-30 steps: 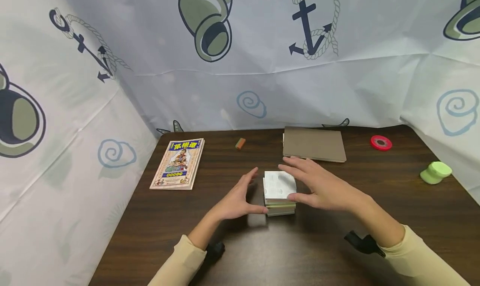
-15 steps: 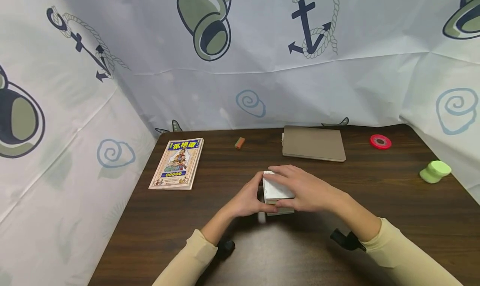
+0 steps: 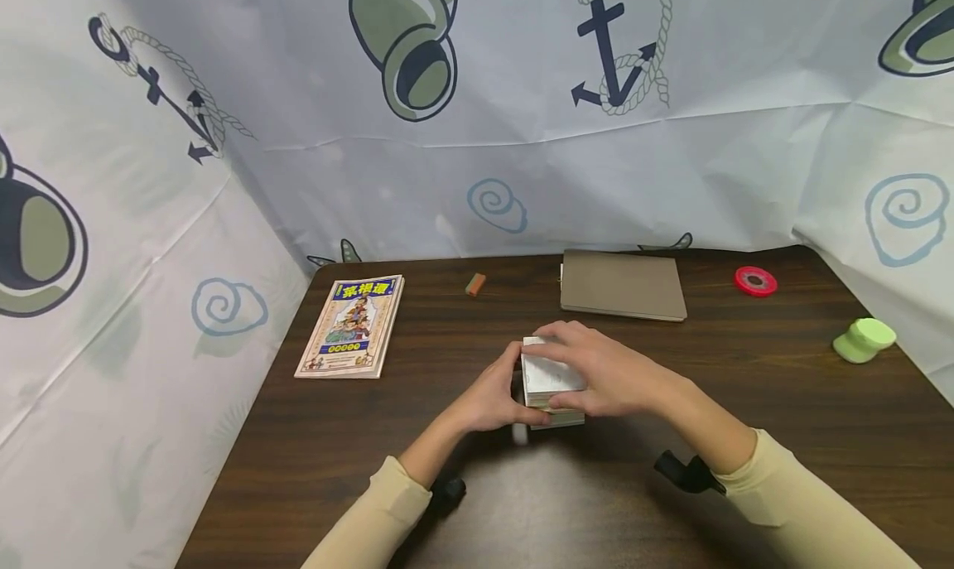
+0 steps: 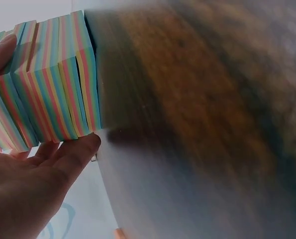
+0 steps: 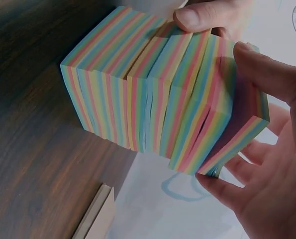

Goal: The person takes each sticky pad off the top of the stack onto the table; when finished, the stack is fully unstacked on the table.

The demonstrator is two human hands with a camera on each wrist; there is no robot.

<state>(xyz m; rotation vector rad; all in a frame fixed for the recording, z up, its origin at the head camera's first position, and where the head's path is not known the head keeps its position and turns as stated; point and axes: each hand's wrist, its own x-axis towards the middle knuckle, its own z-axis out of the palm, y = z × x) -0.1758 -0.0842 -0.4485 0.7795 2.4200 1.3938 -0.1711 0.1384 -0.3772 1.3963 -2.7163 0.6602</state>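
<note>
A thick stack of sticky notes (image 3: 550, 380), white on top with rainbow-striped edges (image 5: 152, 99), stands on the dark wooden table (image 3: 782, 403) near the middle. My left hand (image 3: 501, 395) cups its left side, thumb (image 4: 83, 145) at the near bottom corner and a fingertip (image 4: 2, 46) on the far face. My right hand (image 3: 599, 378) lies over the top and right side, and its thumb (image 5: 267, 74) and fingers pinch the upper layers. Those upper layers sit skewed against the lower ones (image 4: 53, 84).
An illustrated book (image 3: 352, 325) lies at the left, a small eraser (image 3: 474, 284) behind it, a brown notebook (image 3: 622, 285) at the back. A red tape roll (image 3: 755, 281) and a green object (image 3: 864, 339) sit at the right. Printed cloth walls close in the table.
A second ago both hands hovered spread on either side of the stack. They have closed in and taken hold of it; little has moved in the last half second.
</note>
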